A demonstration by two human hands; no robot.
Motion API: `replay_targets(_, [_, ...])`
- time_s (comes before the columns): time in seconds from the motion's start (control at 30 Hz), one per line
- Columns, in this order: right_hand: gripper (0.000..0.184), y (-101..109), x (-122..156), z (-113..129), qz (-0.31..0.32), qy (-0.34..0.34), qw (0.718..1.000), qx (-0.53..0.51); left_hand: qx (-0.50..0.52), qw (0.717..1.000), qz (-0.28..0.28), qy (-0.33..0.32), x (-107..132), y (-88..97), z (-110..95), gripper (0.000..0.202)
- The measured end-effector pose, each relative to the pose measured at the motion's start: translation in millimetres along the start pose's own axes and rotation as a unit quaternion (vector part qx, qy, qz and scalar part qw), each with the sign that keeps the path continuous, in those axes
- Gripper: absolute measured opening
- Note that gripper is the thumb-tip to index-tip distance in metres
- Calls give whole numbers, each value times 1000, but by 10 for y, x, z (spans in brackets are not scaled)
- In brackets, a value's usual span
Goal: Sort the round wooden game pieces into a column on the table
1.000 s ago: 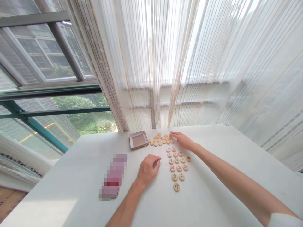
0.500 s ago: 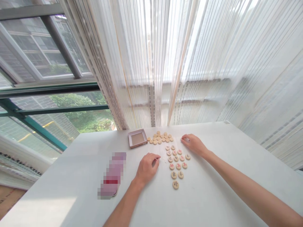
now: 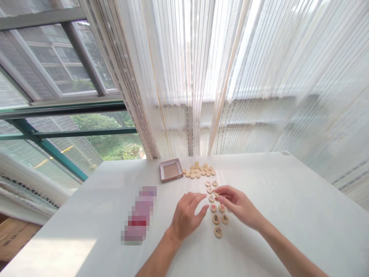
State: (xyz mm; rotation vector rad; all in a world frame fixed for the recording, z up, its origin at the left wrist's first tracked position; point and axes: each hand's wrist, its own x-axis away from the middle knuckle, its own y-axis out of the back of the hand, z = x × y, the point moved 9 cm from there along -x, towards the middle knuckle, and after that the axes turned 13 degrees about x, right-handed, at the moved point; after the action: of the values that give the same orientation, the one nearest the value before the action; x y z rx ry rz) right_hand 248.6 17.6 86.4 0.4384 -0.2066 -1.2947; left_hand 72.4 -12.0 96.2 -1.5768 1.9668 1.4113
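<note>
My right hand (image 3: 238,204) hovers over the rows of Chinese chess pieces, thumb and forefinger pinching a pale round chess piece (image 3: 216,195) seen edge-on. Behind its fingers some face-up pieces are hidden. My left hand (image 3: 187,215) is just left of the rows, thumb and fingers apart with nothing between them. Black- and red-marked pieces show around the hands: a red-marked piece (image 3: 213,207), a black-marked piece (image 3: 216,219) and, nearest to me, another black-marked piece (image 3: 218,232).
Beyond the rows lies a cluster of plain-looking wooden pieces (image 3: 197,171), beside an open shallow box (image 3: 171,179). A blurred-out pinkish long object (image 3: 141,211) rests at the left of the white table (image 3: 100,207). Striped sheer curtains (image 3: 173,77) and a window stand behind.
My right hand has come inward and nearer, from beside the plain cluster to over the face-up rows. My left hand has moved slightly right and its fingers have spread. The view has shifted a little.
</note>
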Motion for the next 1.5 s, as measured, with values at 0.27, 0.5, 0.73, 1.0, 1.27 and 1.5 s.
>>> replay_targets(0.27, [34, -415, 222, -111, 27, -25, 991, -125, 67, 998, -4, -4, 28, -80, -131, 20])
replay_targets(0.5, [34, -385, 386, -116, -30, 1, 996, -88, 217, 973, 4, 75, 64, -213, -102, 14])
replay_targets(0.73, [21, -347, 453, -35, -54, 101, 993, 9, 323, 925, -5, 201, 63, -260, 59, 7])
replay_targets(1.0, [18, 84, 451, 52, -191, 149, 960, 139, 452, 806, -110, 366, 248, -276, 630, 27])
replay_targets(1.27, [16, 285, 415, -125, -252, 104, 953, 131, 490, 779, -56, 386, 299, -455, 555, 25])
replay_targets(1.5, [15, 202, 455, 8, -241, 162, 946, 146, 481, 773, -60, 410, 314, -467, 542, 27])
